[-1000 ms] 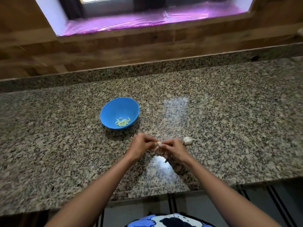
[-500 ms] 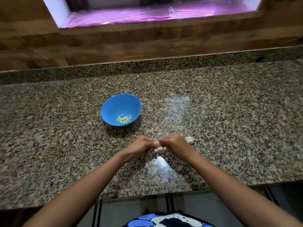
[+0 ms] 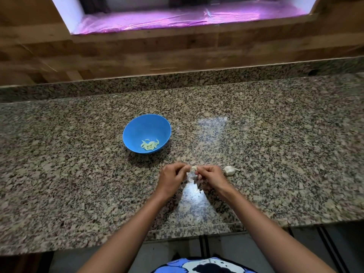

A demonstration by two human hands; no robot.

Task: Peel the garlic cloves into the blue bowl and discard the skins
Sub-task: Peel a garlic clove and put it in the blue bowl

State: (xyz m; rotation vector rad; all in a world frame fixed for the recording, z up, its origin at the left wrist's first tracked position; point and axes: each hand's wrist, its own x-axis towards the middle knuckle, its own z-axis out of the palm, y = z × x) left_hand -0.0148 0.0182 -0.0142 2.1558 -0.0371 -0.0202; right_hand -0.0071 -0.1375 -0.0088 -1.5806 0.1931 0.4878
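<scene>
Both hands [image 3: 170,178] [image 3: 211,177] tight around garlic clove [image 3: 193,168]

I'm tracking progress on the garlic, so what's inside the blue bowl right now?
The blue bowl holds a small heap of pale peeled garlic cloves near its bottom, nothing else visible. Cloves under the heap are covered, so their count is unclear.

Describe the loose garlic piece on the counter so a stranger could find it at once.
Start at the speckled granite counter and find the blue bowl near its middle. Nearer the person, just right of the right hand, lies the whitish garlic piece. Unlike the clove pinched between that hand and the left hand, it lies alone, untouched.
</scene>
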